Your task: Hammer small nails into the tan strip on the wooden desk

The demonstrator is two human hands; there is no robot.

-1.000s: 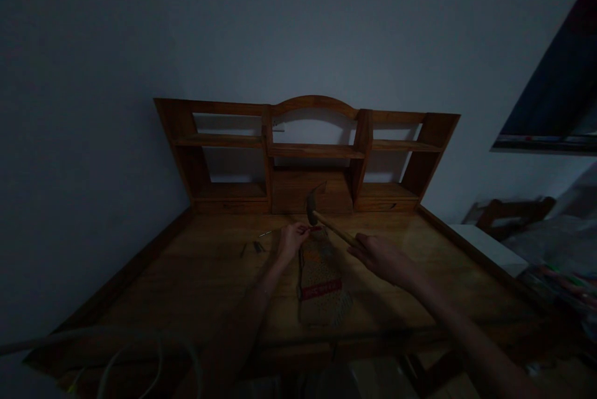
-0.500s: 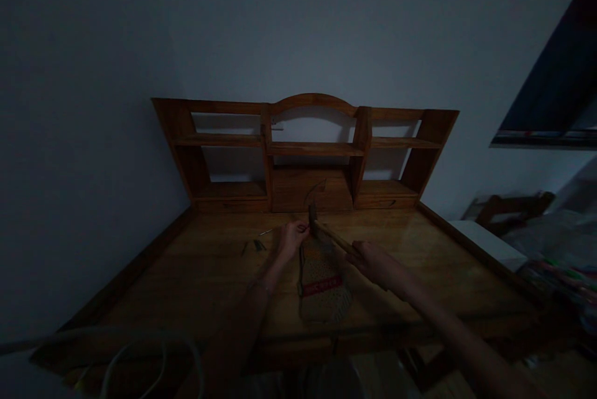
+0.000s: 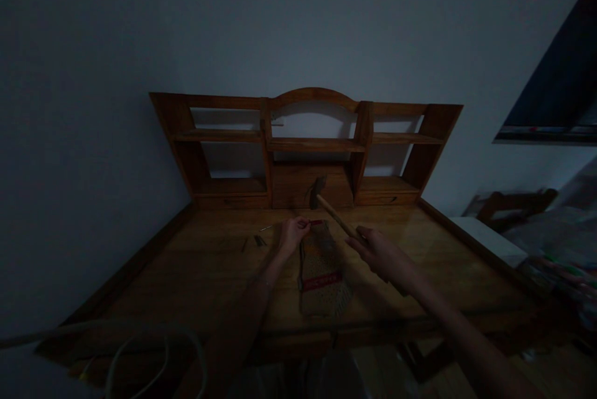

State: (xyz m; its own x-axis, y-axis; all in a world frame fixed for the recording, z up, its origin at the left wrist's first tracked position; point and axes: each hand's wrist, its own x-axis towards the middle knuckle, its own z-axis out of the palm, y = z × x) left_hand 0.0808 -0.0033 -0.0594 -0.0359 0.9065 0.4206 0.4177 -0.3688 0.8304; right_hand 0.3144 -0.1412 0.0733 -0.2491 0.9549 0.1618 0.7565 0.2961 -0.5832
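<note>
My right hand point(image 3: 380, 254) is wrapped round the wooden handle of a hammer point(image 3: 336, 215). The hammer's dark head is raised above the far end of a flat, speckled tan piece point(image 3: 321, 299) with a red band, possibly cardboard. At that far end, my left hand point(image 3: 293, 235) has thumb and finger pinched together beside a small red strip point(image 3: 316, 222). Whatever the fingertips hold is too small and dark to make out. Left of this hand, a thin light rod point(image 3: 266, 228) and several small dark pieces point(image 3: 260, 240) lie on the desk.
The wooden desk point(image 3: 186, 275) has raised side edges and a shelf unit point(image 3: 317, 146) along its back, against the wall. Pale cable loops point(image 3: 153, 327) hang at the front left. To the right are a white surface point(image 3: 487, 238), a chair back point(image 3: 517, 207) and plastic-wrapped things point(image 3: 569, 256).
The hammer has risen away from the far end of the speckled piece, its head tilting up. My right hand has lifted slightly, while my left hand stays nearly in place.
</note>
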